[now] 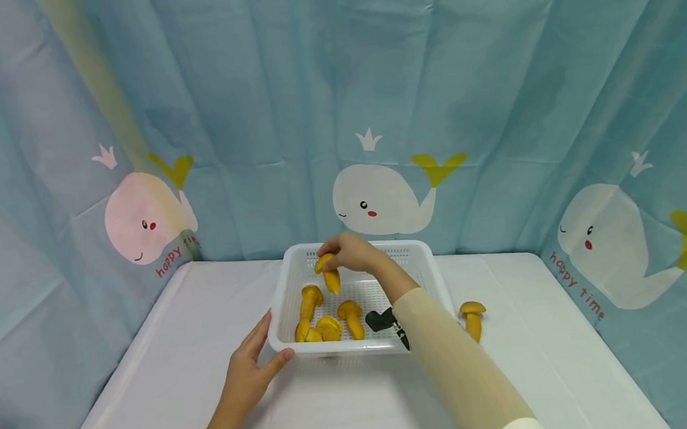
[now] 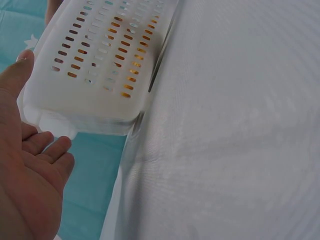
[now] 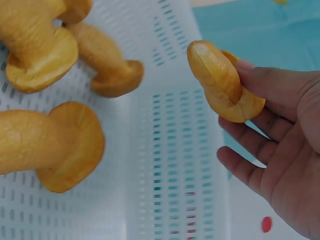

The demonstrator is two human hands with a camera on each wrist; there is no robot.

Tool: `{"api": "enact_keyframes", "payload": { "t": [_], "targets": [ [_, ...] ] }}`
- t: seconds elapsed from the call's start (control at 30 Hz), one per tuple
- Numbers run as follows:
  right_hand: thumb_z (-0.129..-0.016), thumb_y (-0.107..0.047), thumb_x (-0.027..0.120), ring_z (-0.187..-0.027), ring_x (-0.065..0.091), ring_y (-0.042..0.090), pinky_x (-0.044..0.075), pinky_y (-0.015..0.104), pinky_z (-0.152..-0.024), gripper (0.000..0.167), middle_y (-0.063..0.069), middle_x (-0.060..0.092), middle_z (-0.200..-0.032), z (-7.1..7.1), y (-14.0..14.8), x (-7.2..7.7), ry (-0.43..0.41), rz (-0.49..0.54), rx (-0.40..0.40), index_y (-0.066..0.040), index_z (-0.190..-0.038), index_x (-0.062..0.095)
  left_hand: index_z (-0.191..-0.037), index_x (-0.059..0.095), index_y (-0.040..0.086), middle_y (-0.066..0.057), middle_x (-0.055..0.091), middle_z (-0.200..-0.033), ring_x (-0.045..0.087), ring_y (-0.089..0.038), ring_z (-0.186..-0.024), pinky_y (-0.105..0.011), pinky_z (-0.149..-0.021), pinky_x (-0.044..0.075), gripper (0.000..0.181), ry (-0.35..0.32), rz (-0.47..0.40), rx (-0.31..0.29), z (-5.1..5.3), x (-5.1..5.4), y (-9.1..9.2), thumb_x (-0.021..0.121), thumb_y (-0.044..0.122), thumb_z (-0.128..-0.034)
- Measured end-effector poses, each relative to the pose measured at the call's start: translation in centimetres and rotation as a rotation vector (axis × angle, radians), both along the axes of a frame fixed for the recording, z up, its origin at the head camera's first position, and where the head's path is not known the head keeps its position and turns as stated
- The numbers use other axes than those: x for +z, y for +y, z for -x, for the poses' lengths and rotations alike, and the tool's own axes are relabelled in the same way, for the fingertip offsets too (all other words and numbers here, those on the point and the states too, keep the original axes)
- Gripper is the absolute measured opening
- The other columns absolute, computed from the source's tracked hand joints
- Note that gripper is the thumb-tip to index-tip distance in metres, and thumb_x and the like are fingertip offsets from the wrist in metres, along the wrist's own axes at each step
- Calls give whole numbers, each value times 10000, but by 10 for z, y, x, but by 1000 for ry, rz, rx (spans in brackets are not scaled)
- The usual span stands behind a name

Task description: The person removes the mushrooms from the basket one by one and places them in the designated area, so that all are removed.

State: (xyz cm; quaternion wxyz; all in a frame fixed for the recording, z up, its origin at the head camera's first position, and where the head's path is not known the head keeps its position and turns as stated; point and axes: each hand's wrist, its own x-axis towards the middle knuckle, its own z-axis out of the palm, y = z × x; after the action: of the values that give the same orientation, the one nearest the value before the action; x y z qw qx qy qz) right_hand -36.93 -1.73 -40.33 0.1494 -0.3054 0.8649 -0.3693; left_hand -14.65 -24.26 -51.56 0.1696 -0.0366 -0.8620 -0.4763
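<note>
mushroom, yellow and pinched by its cap end between the thumb and fingers of my right hand, hangs over the far left part of the white basket; my left hand is spread round the near left corner, thumb on the near rim, fingers along the side. i hold only a small part of that smooth piece, so a slack pinch could let it roll out and drop. if i lowered it carelessly it might knock the other mushrooms bunched on the left, and my sleeve crosses the near right rim, so a low sweep of the arm could drag the basket or nudge the spare mushroom lying on the surface just beside it. my left hand's light touch might not stop a slide. the head view alone shows that spare one; the right wrist view gives the stem end turned to the camera and my lower fingers loose; the left wrist view shows my left palm and the slots in the outer wall, with yellow peeping through.
</note>
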Motion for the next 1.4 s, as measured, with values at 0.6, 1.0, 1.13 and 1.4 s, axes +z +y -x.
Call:
{"api": "enact_keyframes", "payload": {
  "t": [0.6,1.0,1.13,1.4],
  "targets": [
    [-945,-201,761,-1053,645,243,595,372,-887,334,-1,698,-1166,-64,43,22,10,258,-177,-111,-1262,708,-1606,365,213,68,351,-1639,372,-259,-1500,-30,-1065,273,886,11,4,-5,1,-4,-1,831,358,-866],
    [-906,-178,803,-1166,634,265,568,431,-1007,277,-51,681,-1183,-111,66,13,114,322,-285,-209,-1170,727,-1609,351,260,83,355,-1633,379,-269,-1496,-32,-1055,276,887,12,29,12,4,-6,-3,832,340,-868],
    [-907,-179,800,-1167,634,250,566,439,-1013,287,-63,673,-1185,-122,82,10,122,331,-274,-207,-1182,722,-1603,349,306,86,357,-1630,383,-257,-1492,-32,-1057,274,888,17,29,22,4,-7,-3,834,357,-862],
    [-900,-188,809,-1163,627,191,521,480,-1059,304,-100,677,-1180,-138,123,-2,160,346,-284,-205,-1190,718,-1598,381,218,63,366,-1629,379,-247,-1490,-37,-1064,282,876,24,16,11,2,-4,-2,842,323,-861]
  ]
}}
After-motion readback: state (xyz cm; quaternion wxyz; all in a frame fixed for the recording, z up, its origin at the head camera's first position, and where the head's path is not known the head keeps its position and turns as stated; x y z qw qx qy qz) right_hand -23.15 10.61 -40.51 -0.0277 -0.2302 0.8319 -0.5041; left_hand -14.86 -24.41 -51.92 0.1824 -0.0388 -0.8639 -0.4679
